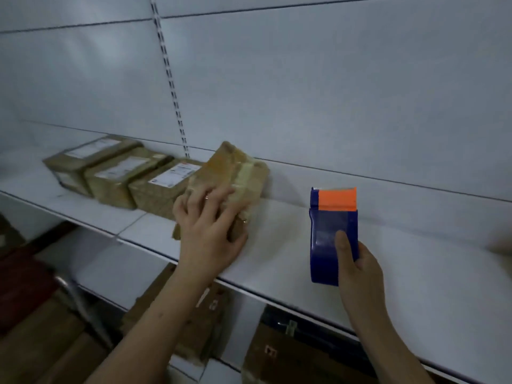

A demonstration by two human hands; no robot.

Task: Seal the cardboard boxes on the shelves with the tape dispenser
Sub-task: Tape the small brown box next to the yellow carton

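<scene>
While the left hand (206, 225) lies spread over a tilted cardboard box (235, 173), fingers straight and fanned across its top and thumb along its near side, the right hand (360, 261) clasps a tape dispenser (329, 231), thumb pressed flat on its face and fingers curled behind it. The dispenser is blue, smooth plastic, boxy with a rounded lower end, and carries a bright orange plate at its top; it hangs above the white shelf (304, 245), to the right of the tilted box and apart from it. That box is brown, wrapped in glossy tape with a pale strip running along its top, and its far end is raised off the shelf. What it contains cannot be seen, since it is closed.

Left of it, three more cardboard boxes (124, 176) stand in a row on the same shelf, side by side and touching, each closed, shiny with tape, and bearing a white printed label on top. The nearest of the three meets the tilted box. That makes four boxes on this shelf.

The shelf is flat white panel, backed by a pale wall with a perforated metal upright (171, 87). Below it, flattened brown cardboard (194, 328) lies in shadow; its count is unclear.
</scene>
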